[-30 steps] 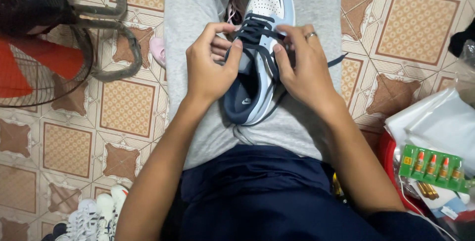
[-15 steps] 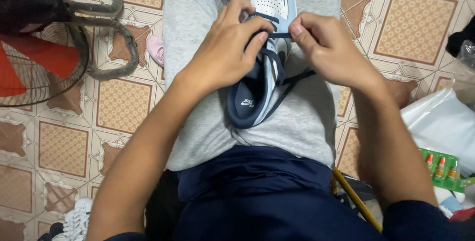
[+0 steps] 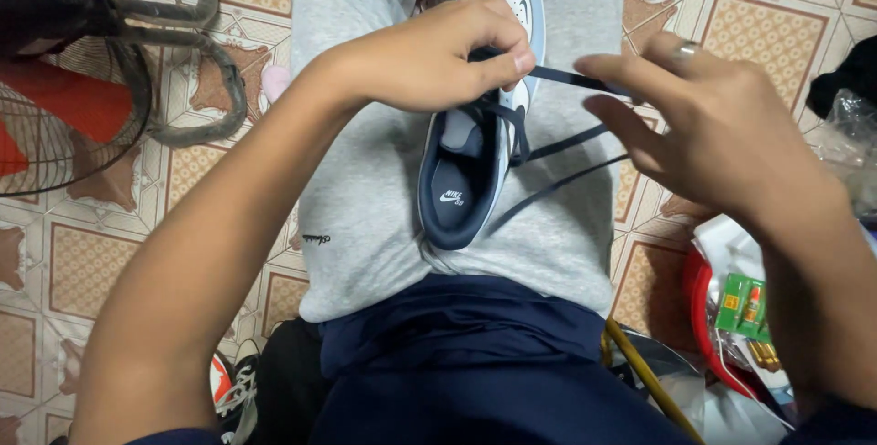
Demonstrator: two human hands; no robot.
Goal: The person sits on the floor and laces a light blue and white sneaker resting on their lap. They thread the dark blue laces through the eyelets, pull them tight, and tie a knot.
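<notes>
Right now your left hand (image 3: 429, 57) curls nearly shut, thumb and forefinger pinching the dark lace (image 3: 566, 79) just above the shoe (image 3: 480, 134). Your right hand (image 3: 713, 130) pinches the same lace farther along, its other fingers loosely spread. That shoe lies on your lap, toe pointing away, beneath both hands.
</notes>
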